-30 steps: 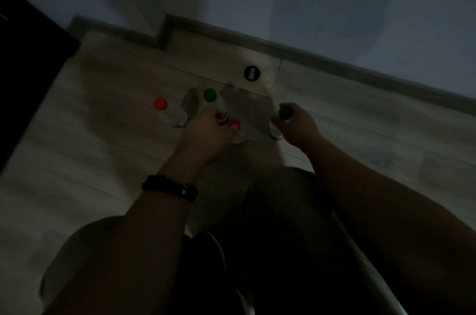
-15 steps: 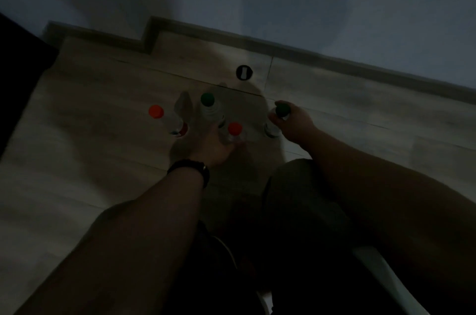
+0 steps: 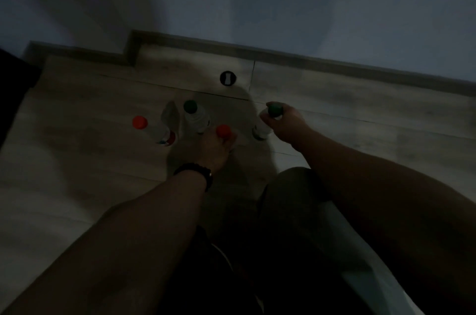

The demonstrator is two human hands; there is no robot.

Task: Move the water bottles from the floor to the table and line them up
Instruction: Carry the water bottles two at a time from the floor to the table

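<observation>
Several clear water bottles stand on the dim wooden floor. A red-capped bottle stands at the left, with a green-capped bottle just right of it. My left hand grips the neck of a second red-capped bottle, whose body is hidden behind the hand. Further right, my right hand holds another green-capped bottle just under its cap. Both held bottles still seem to rest on the floor. No table is in view.
A skirting board and pale wall run along the back, close behind the bottles. A round black floor fitting sits behind them. My knee is below the hands. A dark object borders the left edge.
My left hand has left the left green-capped bottle, drawn back, and now grips the nearer red-capped one. My right hand stays on its green-capped bottle. The view has tilted a little.
</observation>
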